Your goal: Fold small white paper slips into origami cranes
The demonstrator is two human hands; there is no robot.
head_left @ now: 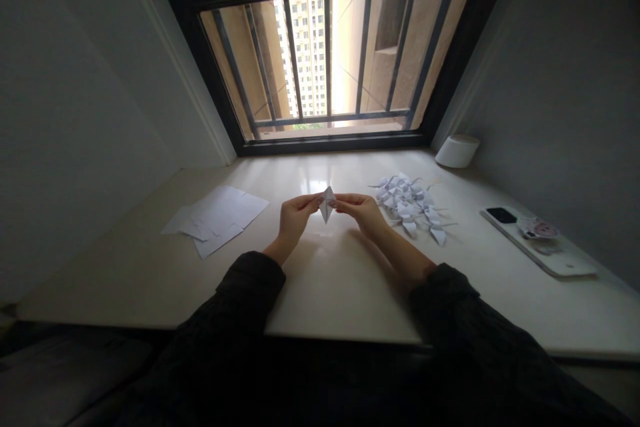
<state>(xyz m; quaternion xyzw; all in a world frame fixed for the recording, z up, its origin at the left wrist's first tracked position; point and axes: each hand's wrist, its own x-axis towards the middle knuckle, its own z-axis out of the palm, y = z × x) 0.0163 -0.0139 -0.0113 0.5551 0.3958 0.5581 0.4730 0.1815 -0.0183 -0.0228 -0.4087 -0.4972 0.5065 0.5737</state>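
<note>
A small folded piece of white paper (pixel 327 205), shaped like a slim diamond with a crease down its middle, is held upright between both hands above the white surface. My left hand (pixel 299 210) pinches its left edge with closed fingers. From the other side, my right hand (pixel 359 207) grips the right edge between thumb and fingers. Close to the right hand lies a heap of folded white paper cranes (pixel 404 199), with thin pointed ends sticking out. Flat white paper sheets (pixel 225 212) lie in a loose stack to the left of the left hand.
On the right lies a white phone (pixel 545 247) with a round grip on its back. A white cup-like object (pixel 457 151) stands in the far right corner. Walls flank the white countertop (pixel 345 293), and a barred window (pixel 330 60) is behind it.
</note>
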